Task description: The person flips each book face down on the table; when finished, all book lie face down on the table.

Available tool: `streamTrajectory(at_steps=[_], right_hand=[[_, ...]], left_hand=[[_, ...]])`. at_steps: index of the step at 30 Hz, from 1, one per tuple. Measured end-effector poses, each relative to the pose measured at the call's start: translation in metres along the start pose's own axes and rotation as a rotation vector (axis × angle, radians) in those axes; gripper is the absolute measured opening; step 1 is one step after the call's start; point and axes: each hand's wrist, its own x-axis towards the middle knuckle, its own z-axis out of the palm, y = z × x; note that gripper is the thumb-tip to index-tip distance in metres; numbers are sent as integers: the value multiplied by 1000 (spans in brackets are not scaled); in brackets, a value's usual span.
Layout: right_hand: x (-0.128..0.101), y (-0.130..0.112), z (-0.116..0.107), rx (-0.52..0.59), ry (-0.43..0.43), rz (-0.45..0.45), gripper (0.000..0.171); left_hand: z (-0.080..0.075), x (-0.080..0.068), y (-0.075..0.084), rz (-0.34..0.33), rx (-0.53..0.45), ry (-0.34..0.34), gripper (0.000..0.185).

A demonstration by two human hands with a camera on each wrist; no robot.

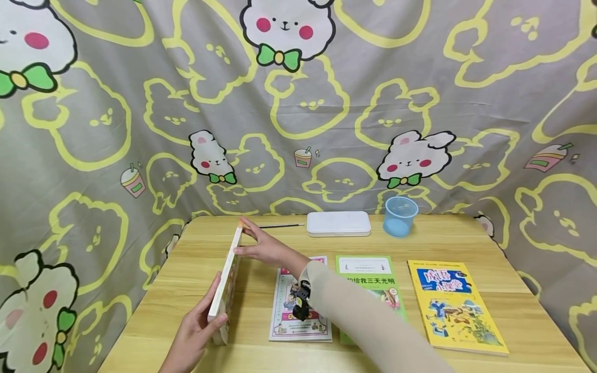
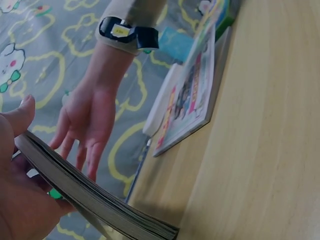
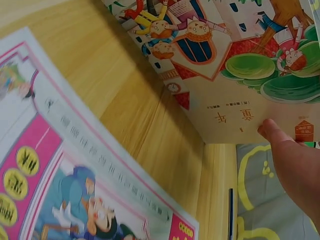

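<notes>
A thin picture book (image 1: pixel 227 274) stands on its long edge on the wooden table (image 1: pixel 466 238), left of centre. My left hand (image 1: pixel 198 331) grips its near end, thumb on one cover and fingers behind. In the left wrist view the page edges (image 2: pixel 100 200) run under my left thumb (image 2: pixel 20 115). My right hand (image 1: pixel 261 246) reaches to the far end and touches the illustrated cover (image 3: pixel 225 65) with straight fingers. The right hand (image 2: pixel 85 120) shows spread, uncurled fingers, and its thumb tip (image 3: pixel 272 131) lies against the cover.
Three books lie flat in a row: a pink-and-white one (image 1: pixel 300 300) under my right forearm, a green one (image 1: pixel 368 280), a yellow one (image 1: pixel 454 305). At the back stand a white case (image 1: pixel 338 224), a blue cup (image 1: pixel 400 216) and a thin stick (image 1: pixel 280 226). Patterned cloth surrounds the table.
</notes>
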Motion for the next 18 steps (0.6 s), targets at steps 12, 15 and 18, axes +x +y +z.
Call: streamTrajectory(at_steps=[12,15,18], right_hand=[[-17,-4,-16,-154,49,6,94],[-22,-5,-20,-243,59,7,96],[-26,-5,-25,-302,69,13,100]], left_hand=[[13,6,-7,34,10,2,75],[17,7,-10,70,21,-15,76],[21,8,-12,89,44,-12,76]])
